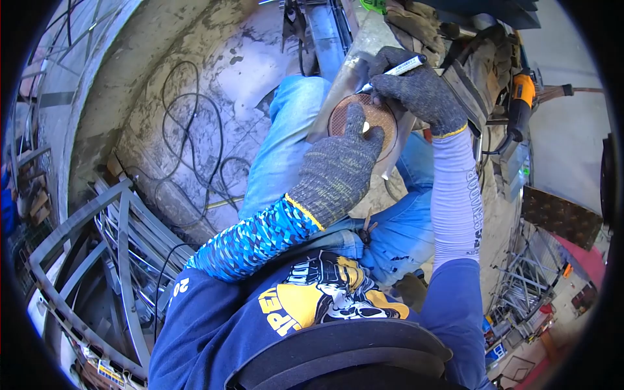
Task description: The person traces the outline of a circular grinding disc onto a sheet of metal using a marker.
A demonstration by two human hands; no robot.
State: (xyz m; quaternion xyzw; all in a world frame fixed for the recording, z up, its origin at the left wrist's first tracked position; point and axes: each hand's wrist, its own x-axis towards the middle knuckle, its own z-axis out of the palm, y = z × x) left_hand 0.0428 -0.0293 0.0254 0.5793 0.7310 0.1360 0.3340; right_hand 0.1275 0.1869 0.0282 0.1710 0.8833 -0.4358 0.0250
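Observation:
A round brown abrasive disc (388, 125) lies on a flat grey metal sheet (356, 70) over my lap. My left hand (341, 170), in a dark grey knit glove, presses the disc against the sheet with its thumb and forefinger across the face. Gloved the same way, my right hand (421, 96) grips a white marker pen (404, 66). Its tip end points down toward the disc's upper edge, and right-hand fingers rest close to that edge. Whether the tip touches the sheet I cannot tell.
An orange and black power tool (520, 104) sits at the right. Black cable (187, 130) loops over the floor at the left. Welded metal frames (123, 260) stand at lower left. A dark clamp (294, 26) is at the top, and a rusty plate (560, 218) lies far right.

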